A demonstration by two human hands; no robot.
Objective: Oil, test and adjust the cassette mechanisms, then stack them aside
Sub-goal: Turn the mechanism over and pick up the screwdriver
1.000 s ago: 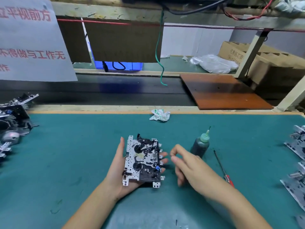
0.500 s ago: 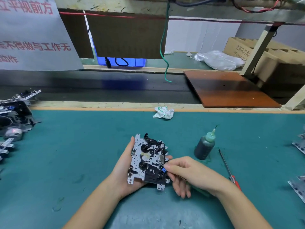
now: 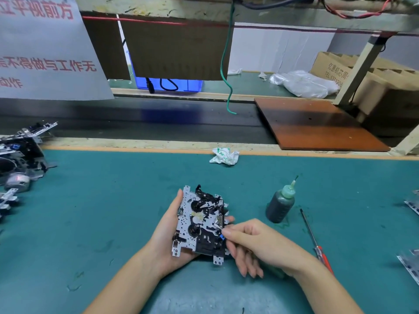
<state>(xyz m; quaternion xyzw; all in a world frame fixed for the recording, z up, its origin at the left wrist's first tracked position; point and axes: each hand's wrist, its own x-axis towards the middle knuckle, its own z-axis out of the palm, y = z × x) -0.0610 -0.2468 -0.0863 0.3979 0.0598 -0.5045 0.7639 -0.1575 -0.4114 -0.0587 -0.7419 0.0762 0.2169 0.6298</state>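
A cassette mechanism point(image 3: 200, 225), a silver plate with black parts and two reels, lies face up in my left hand point(image 3: 169, 232), which cups it from below and the left above the green mat point(image 3: 113, 211). My right hand point(image 3: 254, 244) touches its right edge, thumb and forefinger pinched at a small blue part; the other fingers hang loose. A dark oil bottle point(image 3: 281, 203) with a green nozzle stands upright to the right. A red-handled screwdriver point(image 3: 315, 239) lies on the mat beside it.
A pile of mechanisms point(image 3: 18, 159) sits at the left edge, and more mechanisms point(image 3: 411, 266) lie at the right edge. A crumpled wrapper point(image 3: 224, 156) rests near the mat's far edge. Behind are a dark conveyor belt point(image 3: 147, 123) and a brown board point(image 3: 315, 125).
My right hand came in from beside the bottle to the mechanism's right edge and now pinches at the blue part. My left hand still holds the mechanism.
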